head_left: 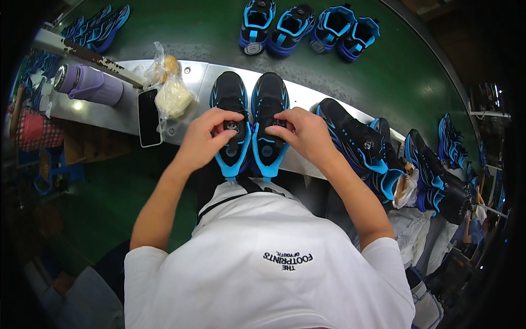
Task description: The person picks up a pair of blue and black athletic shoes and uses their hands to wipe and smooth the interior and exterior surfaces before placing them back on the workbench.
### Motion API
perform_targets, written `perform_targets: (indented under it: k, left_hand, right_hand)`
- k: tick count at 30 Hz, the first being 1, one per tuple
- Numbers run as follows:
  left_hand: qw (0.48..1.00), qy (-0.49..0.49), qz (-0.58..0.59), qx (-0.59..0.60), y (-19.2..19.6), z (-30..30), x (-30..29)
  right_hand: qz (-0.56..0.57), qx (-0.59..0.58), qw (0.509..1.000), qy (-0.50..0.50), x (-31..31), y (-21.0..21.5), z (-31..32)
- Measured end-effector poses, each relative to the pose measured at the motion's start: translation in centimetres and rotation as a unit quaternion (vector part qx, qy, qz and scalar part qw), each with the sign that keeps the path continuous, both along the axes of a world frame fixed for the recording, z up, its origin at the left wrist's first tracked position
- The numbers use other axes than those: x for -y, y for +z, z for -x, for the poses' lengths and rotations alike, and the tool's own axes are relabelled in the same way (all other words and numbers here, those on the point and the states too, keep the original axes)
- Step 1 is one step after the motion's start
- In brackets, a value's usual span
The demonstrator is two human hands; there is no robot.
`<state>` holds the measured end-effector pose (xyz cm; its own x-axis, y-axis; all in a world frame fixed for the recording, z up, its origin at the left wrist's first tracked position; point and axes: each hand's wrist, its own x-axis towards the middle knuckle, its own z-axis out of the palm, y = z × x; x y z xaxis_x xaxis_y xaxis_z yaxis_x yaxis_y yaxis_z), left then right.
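Observation:
Two black and bright-blue sneakers stand side by side before me, toes pointing away, on a metal ledge. My left hand (204, 138) pinches the tongue of the left sneaker (227, 90) between thumb and fingers. The tongue of the right sneaker (269, 90) is gripped the same way by my right hand (308, 136). Round printed insoles show inside both, and their light-blue heel collars face me. Part of each tongue is hidden behind my fingers.
Further matching sneakers (348, 131) lie along the ledge to the right. Several more, including a black-and-blue sneaker (293, 27), stand on the green belt (186, 27) beyond. Left are a phone (148, 118), bagged food (173, 97), a purple bottle (98, 84) and a metal bar (90, 57).

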<state>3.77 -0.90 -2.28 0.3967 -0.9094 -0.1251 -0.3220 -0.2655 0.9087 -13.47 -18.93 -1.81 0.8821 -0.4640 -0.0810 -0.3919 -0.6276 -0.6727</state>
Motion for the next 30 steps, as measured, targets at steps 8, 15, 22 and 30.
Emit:
perform_targets:
  k: [8, 15, 22, 30]
  left_hand:
    - [0.998, 0.022, -0.029, 0.055, 0.3, 0.9, 0.2]
    - [0.99, 0.085, 0.053, 0.099, 0.3, 1.7, 0.4]
    - [0.99, 0.078, 0.041, 0.111, 0.3, 1.8, 0.6]
    - [0.992, 0.074, 0.022, 0.104, 0.4, 1.6, 0.5]
  right_hand:
    - [-0.034, 0.02, 0.998, 0.049, 0.4, -0.1, -0.3]
    - [-0.108, 0.056, 0.987, 0.105, 1.4, 0.0, -0.3]
    - [-0.144, 0.064, 0.983, 0.096, 1.1, 1.1, 0.0]
    - [0.027, -0.006, 0.998, 0.053, -0.1, 0.2, 0.5]
